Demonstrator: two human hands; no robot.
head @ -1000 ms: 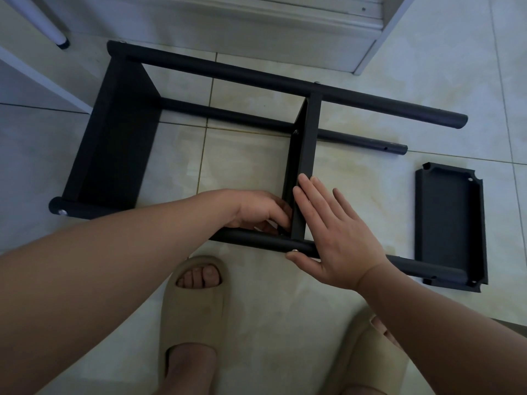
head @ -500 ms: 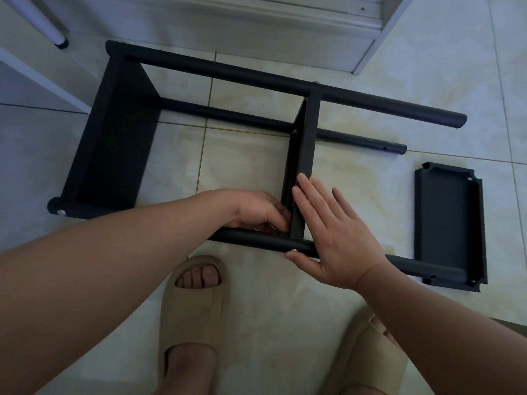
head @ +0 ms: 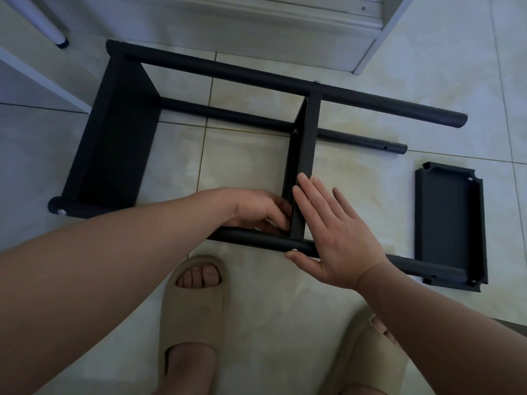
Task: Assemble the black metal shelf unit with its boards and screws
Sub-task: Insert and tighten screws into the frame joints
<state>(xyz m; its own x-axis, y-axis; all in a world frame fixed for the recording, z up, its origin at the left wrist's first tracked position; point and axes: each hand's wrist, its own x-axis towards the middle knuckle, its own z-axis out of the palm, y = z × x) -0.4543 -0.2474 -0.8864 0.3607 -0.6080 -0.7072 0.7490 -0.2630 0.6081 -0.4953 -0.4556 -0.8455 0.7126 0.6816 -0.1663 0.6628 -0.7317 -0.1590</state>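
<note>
The black shelf unit lies on its side on the tiled floor, with long round poles running left to right. One board is fixed at the left end and a middle board stands between the poles. My right hand lies flat with straight fingers against the middle board's right face, its thumb by a screw in the near pole. My left hand reaches inside the frame with fingers curled at the board's lower left corner; what they hold is hidden. A loose black board lies at the right.
My two feet in beige slippers stand just in front of the near pole. A white cabinet base runs along the back, and a white furniture leg stands at the back left.
</note>
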